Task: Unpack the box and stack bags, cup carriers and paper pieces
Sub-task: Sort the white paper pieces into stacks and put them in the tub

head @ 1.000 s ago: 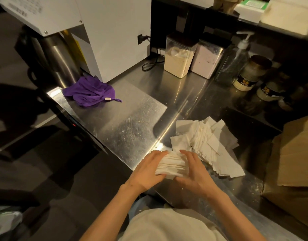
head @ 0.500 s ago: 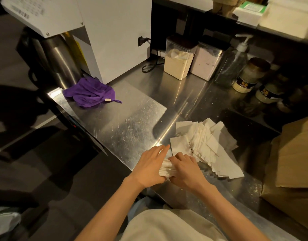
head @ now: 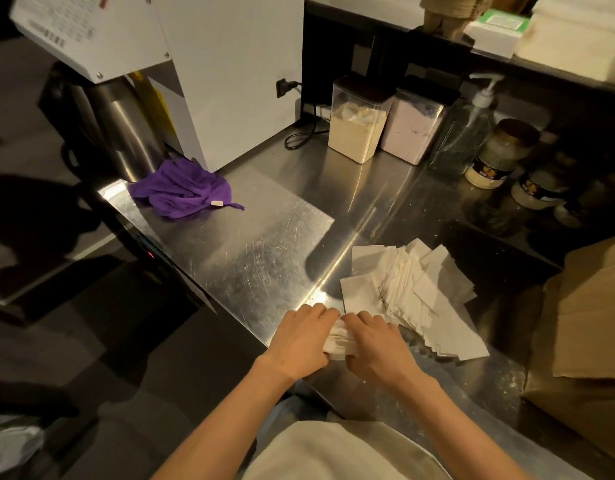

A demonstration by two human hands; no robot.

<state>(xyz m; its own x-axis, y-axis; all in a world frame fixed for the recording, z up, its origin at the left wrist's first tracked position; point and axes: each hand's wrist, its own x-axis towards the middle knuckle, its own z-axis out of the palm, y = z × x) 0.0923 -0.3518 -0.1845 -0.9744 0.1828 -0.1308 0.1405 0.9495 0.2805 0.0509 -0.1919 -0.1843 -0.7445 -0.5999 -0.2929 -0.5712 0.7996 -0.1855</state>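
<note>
Your fingers [head: 318, 315] are curled round 1 small bundle of paper pieces [head: 338, 342], left hand [head: 299, 341] and right hand [head: 373, 346] pressing its 2 ends, probably to square the edges. The bundle sits at the near edge of the worktop [head: 250, 258]. The loose fanned pile [head: 415, 296] lies just beside it, toward the right, awaiting stacking.
</note>
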